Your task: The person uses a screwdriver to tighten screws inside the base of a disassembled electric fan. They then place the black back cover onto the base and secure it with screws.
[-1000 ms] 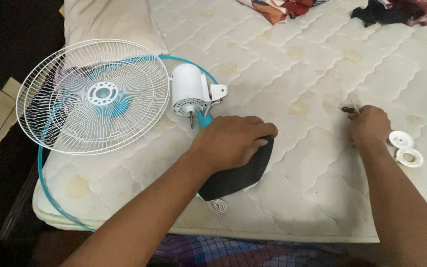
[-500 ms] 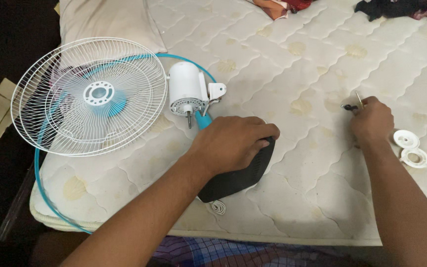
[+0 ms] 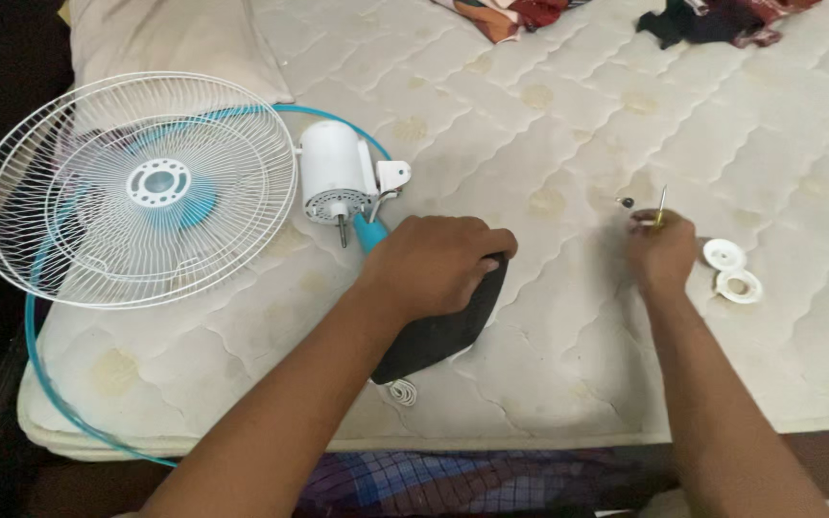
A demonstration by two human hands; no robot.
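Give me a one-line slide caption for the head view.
Left hand on a black fan base, right hand holding a small screwdriver, on a mattress.

Matt black base (image 3: 443,331), quilted cloth mattress (image 3: 549,125).

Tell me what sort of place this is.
Probably a bedroom at home: a bare quilted mattress serves as the work surface, with a pillow at its head and crumpled clothes along the far edge.
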